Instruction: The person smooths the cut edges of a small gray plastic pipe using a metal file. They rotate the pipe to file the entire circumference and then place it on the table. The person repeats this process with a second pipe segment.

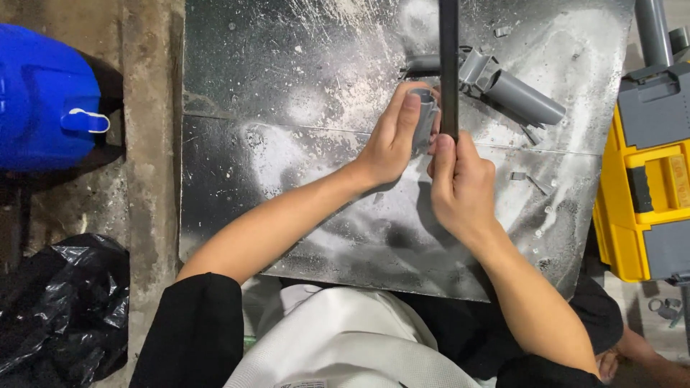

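Note:
My left hand (392, 140) grips a short grey plastic pipe fitting (424, 115) over a scratched, dusty metal sheet (302, 144). My right hand (460, 183) is closed around the lower end of a long dark grey pipe (448, 65) that runs up out of the top of the view. The pipe's end sits right beside the fitting, and whether it is inside the fitting I cannot tell. Both hands touch each other at the fingers.
More grey pipe pieces and fittings (521, 95) lie on the sheet behind the hands, with small offcuts (528, 179) to the right. A yellow and grey tool case (647, 172) stands at the right. A blue container (50, 97) and a black plastic bag (61, 309) are at the left.

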